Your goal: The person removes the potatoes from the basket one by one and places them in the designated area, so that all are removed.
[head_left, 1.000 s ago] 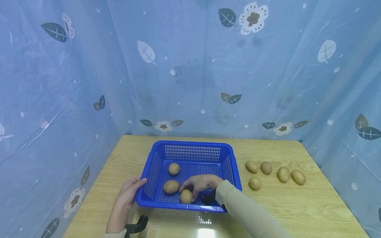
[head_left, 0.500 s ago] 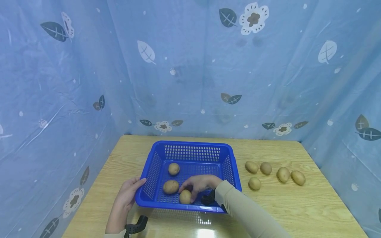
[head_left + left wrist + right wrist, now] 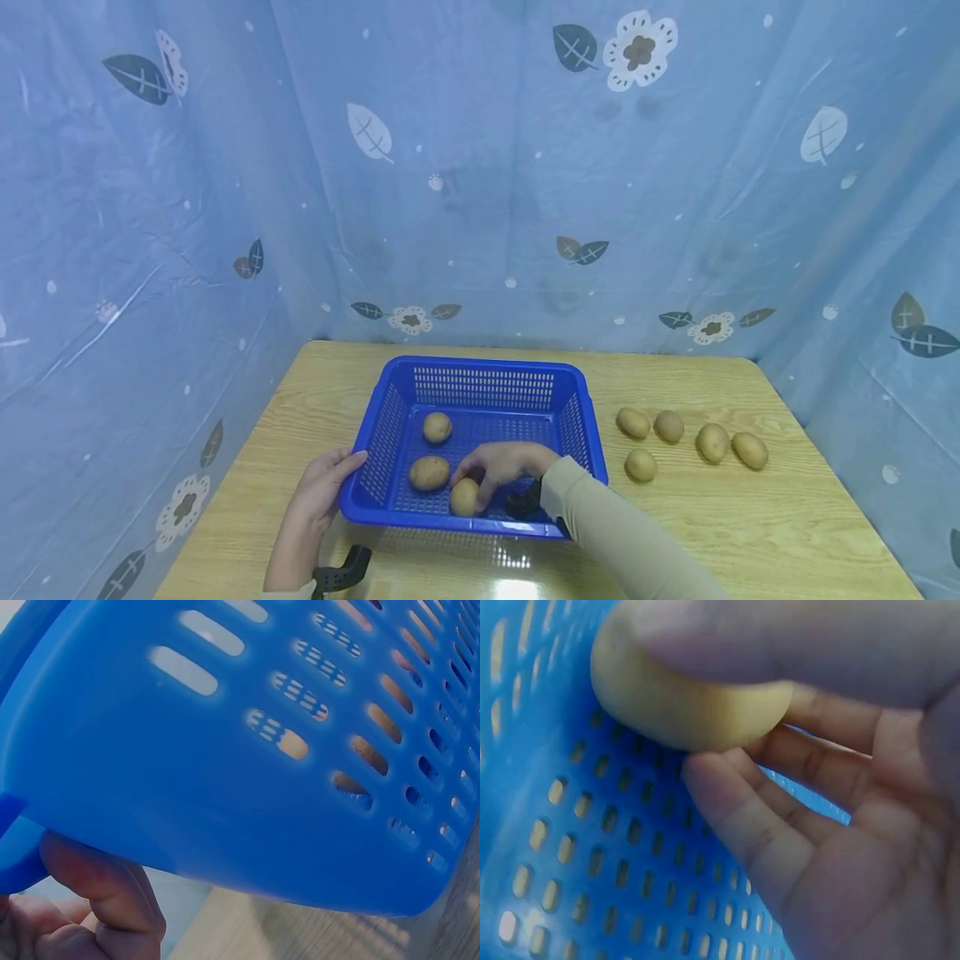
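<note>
A blue plastic basket with slotted walls stands on the wooden table. My left hand grips its left rim, and in the left wrist view the fingers curl under that rim. Inside the basket, near its front wall, my right hand holds a potato between thumb and fingers. The right wrist view shows this potato low over the slotted floor, the thumb across it. Two more potatoes lie in the basket, an oval one beside the held one and a rounder one farther back.
Several loose potatoes lie on the table right of the basket, among them a round one nearest the front and an oval one farthest right. A blue patterned curtain encloses the table at the back and sides.
Hardly anything differs. The right hand keeps its hold on the potato low in the basket, and the left hand stays on the rim; the whole view shifts very slightly.
</note>
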The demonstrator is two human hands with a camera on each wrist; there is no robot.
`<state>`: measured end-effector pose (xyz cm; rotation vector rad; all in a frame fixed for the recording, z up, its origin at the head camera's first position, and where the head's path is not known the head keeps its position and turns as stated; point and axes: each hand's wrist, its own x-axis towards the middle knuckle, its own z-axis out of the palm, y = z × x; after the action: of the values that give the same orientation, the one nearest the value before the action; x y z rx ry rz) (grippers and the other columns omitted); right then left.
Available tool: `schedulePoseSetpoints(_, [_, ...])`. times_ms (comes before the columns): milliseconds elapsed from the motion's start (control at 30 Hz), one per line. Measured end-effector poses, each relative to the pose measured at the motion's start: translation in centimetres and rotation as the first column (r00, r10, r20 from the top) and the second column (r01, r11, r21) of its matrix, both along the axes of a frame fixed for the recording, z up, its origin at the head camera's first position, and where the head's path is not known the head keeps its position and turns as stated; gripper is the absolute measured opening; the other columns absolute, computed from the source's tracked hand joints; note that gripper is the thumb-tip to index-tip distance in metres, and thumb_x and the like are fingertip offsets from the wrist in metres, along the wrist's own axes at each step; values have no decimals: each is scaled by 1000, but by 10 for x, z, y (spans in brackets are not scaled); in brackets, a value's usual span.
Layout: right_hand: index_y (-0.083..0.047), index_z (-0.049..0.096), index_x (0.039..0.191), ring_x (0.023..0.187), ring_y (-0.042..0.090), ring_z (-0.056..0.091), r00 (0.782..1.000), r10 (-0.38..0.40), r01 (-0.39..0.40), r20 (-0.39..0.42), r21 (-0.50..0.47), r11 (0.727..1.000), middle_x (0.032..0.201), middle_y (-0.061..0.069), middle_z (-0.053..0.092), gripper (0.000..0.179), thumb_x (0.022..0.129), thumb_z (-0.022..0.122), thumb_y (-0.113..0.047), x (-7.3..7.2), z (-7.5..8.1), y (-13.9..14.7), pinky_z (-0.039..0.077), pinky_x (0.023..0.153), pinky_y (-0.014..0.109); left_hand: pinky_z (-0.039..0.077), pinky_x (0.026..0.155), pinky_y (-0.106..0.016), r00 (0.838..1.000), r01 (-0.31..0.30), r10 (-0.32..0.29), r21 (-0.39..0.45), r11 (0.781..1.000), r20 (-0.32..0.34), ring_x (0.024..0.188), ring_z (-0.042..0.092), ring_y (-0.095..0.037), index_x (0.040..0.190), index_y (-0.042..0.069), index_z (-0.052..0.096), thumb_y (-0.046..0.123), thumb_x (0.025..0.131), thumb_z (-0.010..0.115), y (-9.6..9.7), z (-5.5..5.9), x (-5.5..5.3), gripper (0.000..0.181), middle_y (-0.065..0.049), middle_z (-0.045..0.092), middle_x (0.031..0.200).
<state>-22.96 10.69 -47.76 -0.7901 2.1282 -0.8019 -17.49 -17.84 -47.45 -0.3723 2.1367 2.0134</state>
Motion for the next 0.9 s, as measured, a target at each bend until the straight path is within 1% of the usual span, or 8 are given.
schedulePoseSetpoints(167, [-16, 67, 110, 88, 2, 58, 1000, -12, 13, 23, -33, 999, 95, -13, 66, 41, 70, 77, -12, -2, 0, 2, 46, 84, 19, 59, 78, -34, 1000, 6, -6, 7, 1000, -7, 91, 69, -25, 121, -11, 51, 24, 96, 54, 0, 1, 1, 43, -18, 68, 104])
schedulePoseSetpoints(300, [-15, 66, 111, 87, 2, 59, 1000, 1, 0, 5, -49, 999, 94, -12, 66, 41, 71, 77, -15, -5, 4, 2, 48, 82, 18, 59, 78, -34, 1000, 12, -12, 18, 1000, -17, 91, 69, -26, 121, -11, 51, 23, 96, 53, 0, 1, 0, 43, -20, 68, 105])
schedulePoseSetpoints(400, [-15, 66, 112, 89, 4, 60, 1000, -10, 10, -13, -66, 998, 96, -11, 66, 41, 72, 76, -16, -7, 9, 4, 48, 83, 19, 59, 78, -33, 1000, 9, -8, 24, 1000, -14, 91, 69, -27, 120, -11, 51, 23, 96, 54, 0, 1, 0, 41, -19, 68, 104])
schedulePoseSetpoints(467, [-17, 65, 112, 93, 6, 59, 999, -31, 29, -31, -79, 996, 98, -11, 65, 41, 73, 75, -19, -8, 13, 6, 47, 86, 21, 59, 78, -33, 1000, 8, -8, 22, 1000, -17, 91, 69, -27, 120, -11, 52, 23, 96, 54, 0, 1, -1, 41, -19, 68, 104])
schedulePoseSetpoints(600, [-21, 65, 113, 101, 8, 57, 993, -99, 92, -65, -103, 990, 103, -13, 64, 41, 74, 75, -24, -11, 20, 11, 45, 92, 27, 59, 78, -33, 1000, 5, -4, 28, 1000, -20, 92, 69, -27, 119, -11, 52, 22, 96, 54, 0, 1, -1, 40, -19, 68, 104])
schedulePoseSetpoints(733, [-23, 64, 115, 105, 10, 56, 983, -171, 160, -67, -146, 976, 106, -13, 63, 42, 74, 75, -26, -14, 24, 16, 45, 94, 30, 59, 77, -34, 1000, -2, 2, 35, 999, -19, 92, 69, -28, 119, -10, 52, 20, 95, 55, 0, -1, -1, 39, -20, 68, 104])
schedulePoseSetpoints(900, [-16, 62, 119, 109, 16, 56, 975, -216, 196, -54, -255, 947, 114, -4, 63, 44, 77, 73, -22, -15, 26, 22, 47, 95, 33, 59, 78, -36, 1000, 7, -6, 37, 999, -21, 94, 69, -30, 120, -10, 52, 21, 95, 55, 0, -3, -1, 40, -20, 68, 105])
